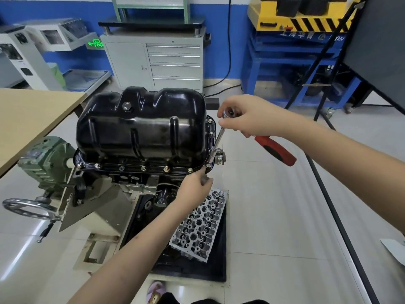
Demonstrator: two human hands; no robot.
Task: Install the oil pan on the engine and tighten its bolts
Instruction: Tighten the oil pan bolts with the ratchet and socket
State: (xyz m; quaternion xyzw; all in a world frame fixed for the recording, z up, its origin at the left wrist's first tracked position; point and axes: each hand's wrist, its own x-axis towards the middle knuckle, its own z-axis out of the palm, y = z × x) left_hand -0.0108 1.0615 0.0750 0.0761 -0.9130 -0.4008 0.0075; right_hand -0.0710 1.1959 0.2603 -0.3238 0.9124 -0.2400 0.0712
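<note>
A glossy black oil pan [142,126] sits upside-up on the inverted engine [135,178], which is mounted on a stand. Several bolts [143,168] line the pan's flange along the near and right edges. My right hand [243,119] grips a ratchet wrench [274,150] with a red and black handle near its head. Its silver extension [215,145] runs down to the bolt at the flange's near right corner. My left hand [195,185] is just below that corner, fingers curled against the flange edge by the socket.
A cylinder head [201,224] lies on a black tray [219,270] on the floor under the engine. The stand's green gearbox [43,159] and chrome handwheel [28,207] are at left. A wooden table [28,115] is at far left, a grey cabinet [153,62] behind.
</note>
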